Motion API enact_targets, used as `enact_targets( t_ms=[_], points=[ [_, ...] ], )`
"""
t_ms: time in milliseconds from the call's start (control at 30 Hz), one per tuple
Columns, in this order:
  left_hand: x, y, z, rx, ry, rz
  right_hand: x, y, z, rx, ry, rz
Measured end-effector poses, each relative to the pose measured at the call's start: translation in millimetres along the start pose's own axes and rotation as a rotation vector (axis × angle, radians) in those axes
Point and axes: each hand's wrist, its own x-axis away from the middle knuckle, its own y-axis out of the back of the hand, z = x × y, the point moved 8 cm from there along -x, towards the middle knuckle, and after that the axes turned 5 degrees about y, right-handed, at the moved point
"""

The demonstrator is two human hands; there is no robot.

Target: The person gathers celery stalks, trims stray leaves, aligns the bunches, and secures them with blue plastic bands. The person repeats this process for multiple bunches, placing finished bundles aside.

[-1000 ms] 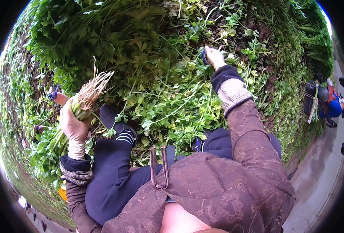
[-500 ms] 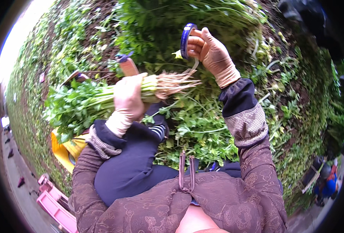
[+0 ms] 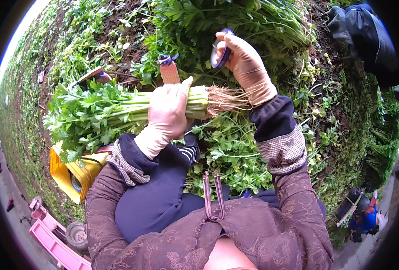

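My gloved left hand [image 3: 169, 108] is closed around a bunch of celery [image 3: 132, 107], just below its roots. The bunch lies level above my left thigh, leaves to the left and pale brown roots [image 3: 224, 100] to the right. My gloved right hand [image 3: 244, 58] grips a roll of purple tape [image 3: 222, 51], tilted so its ring opening shows. It is held above and beyond the root end, and the roots reach near my right wrist. A salmon-coloured textured piece with a purple tip [image 3: 169, 69] sticks up just beyond my left hand.
A large heap of celery [image 3: 235, 22] lies ahead. Loose leaves [image 3: 235, 148] cover the ground before me. A yellow container [image 3: 73, 175] stands by my left elbow. A bladed tool [image 3: 91, 75] lies at left. Farther off are a pink cart [image 3: 57, 243], a dark-clothed person [image 3: 366, 40] and another person [image 3: 366, 218].
My left hand and the celery have shifted right, bringing the roots nearer my right wrist. The tape roll has turned, showing more of its opening.
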Motion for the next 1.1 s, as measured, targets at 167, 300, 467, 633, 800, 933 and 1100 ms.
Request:
enact_targets(
  t_ms=[167, 300, 467, 633, 800, 933, 1100],
  points=[
    [-2.5, 1.9, 2.1, 0.032, 0.027, 0.003, 3.2, -27.2, -4.3, -0.382, -0.194, 0.155],
    [-2.9, 1.8, 3.0, 0.036, 0.064, 0.034, 10.2, -41.7, -19.5, -0.569, -0.450, 0.182],
    [-3.6, -1.0, 3.8, 0.036, 0.089, 0.079, 20.3, -61.2, -30.6, -0.600, -0.487, 0.311],
    [-3.6, -4.4, 4.8, 0.031, 0.070, 0.081, 25.7, -45.5, -25.7, -0.223, -0.382, 0.160],
    [-2.4, -3.2, 3.8, 0.014, 0.046, 0.056, 49.3, -56.4, -2.0, -0.114, -0.243, 0.259],
    [-2.6, -0.2, 2.7, 0.022, 0.052, 0.046, 55.6, -57.3, 5.0, 0.041, -0.168, 0.251],
    [-4.9, 0.0, 3.3, 0.049, 0.067, 0.050, 48.4, -59.7, 6.3, 0.160, -0.035, 0.277]
  ],
)
